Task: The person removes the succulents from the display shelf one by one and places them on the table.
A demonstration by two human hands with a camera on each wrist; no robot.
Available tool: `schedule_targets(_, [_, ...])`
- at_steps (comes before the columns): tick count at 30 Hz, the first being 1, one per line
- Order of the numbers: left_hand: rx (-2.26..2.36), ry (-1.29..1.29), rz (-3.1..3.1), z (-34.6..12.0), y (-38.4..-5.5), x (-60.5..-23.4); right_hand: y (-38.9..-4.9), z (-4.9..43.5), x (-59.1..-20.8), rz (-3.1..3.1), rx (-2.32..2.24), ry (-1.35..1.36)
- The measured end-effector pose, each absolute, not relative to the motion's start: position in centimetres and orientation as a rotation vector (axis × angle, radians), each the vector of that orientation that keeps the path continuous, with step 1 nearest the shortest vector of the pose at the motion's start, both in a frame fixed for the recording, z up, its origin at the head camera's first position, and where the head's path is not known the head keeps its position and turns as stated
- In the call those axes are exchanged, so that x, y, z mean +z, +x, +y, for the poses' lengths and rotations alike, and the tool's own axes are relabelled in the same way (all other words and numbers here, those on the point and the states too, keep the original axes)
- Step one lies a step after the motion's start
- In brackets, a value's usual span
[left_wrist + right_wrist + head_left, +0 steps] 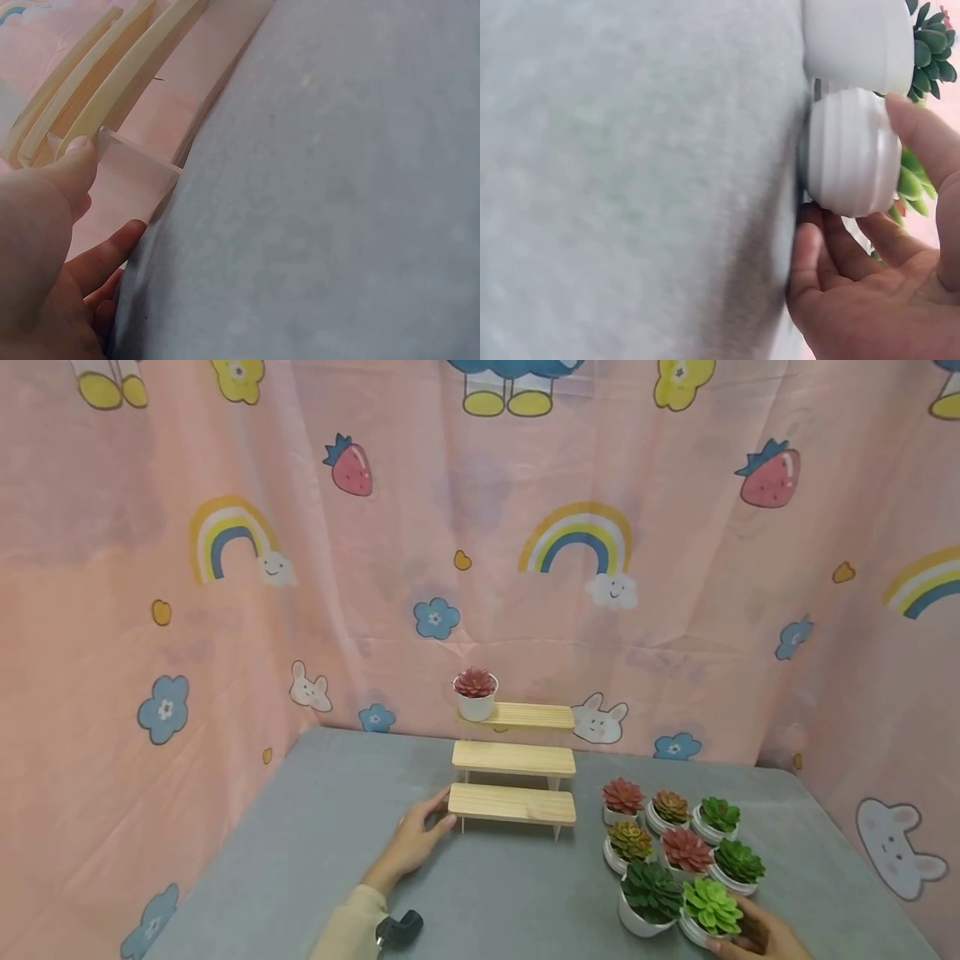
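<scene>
A three-step wooden display stand (513, 804) with clear supports stands near the back of the table. My left hand (417, 839) holds the left end of its lowest step. In the left wrist view the thumb (81, 150) presses on the board's edge, with the other fingers lower, near the tabletop. At the front right, my right hand (765, 935) grips a bright green potted succulent (711, 907). The right wrist view shows its ribbed white pot (853, 154) between the thumb and the fingers. A dark green potted succulent (651, 893) stands beside it on the left.
A red succulent in a white pot (476, 693) sits at the left of the top step. Several more potted succulents, including a red one (686, 852), cluster on the grey table (300, 860) at right. A pink patterned curtain (480, 635) hangs behind.
</scene>
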State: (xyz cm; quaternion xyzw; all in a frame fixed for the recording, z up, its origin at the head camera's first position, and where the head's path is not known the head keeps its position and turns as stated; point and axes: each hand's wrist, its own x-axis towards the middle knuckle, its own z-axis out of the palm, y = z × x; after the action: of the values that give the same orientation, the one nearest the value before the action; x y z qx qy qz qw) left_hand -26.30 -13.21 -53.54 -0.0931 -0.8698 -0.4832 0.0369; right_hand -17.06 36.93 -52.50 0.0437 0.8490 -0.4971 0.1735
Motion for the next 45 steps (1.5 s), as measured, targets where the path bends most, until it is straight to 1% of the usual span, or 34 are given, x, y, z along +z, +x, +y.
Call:
schedule_targets(9, [-1.475,-0.352,-2.692,-13.1,-26.3,-54.3,-16.8,38.3,-52.8,2.513,-1.289,0.103])
schedule_targets(12, [-1.475,-0.348,-2.69,-13.0,-26.4,-54.3,-16.8,38.7,-52.0,2.524,-1.239,0.142])
schedule_targets(16, [-1.489,-0.34,-2.681,-13.0,-26.4,-54.2,-16.5,38.8,-49.9,2.55,-1.234,0.141])
schedule_targets(24, [-1.488,-0.34,-2.678,-12.9,-26.3,-53.9,-16.4,37.8,-45.6,2.669,-1.113,-0.016])
schedule_targets(27, [-1.494,-0.335,-2.673,-12.8,-26.4,-53.9,-16.7,37.4,-44.4,2.697,-1.101,-0.113])
schedule_targets(36, [-1.462,-0.328,-2.679,-12.8,-27.1,-53.6,-18.0,34.8,-41.8,2.737,-1.156,-0.247])
schedule_targets(41, [-1.47,-0.325,-2.675,-13.3,-26.3,-54.1,-18.7,32.7,-41.0,2.795,-1.238,-0.39])
schedule_targets(45, [-1.473,-0.323,-2.656,-13.4,-26.2,-54.0,-19.7,30.8,-39.7,2.798,-1.318,-0.525])
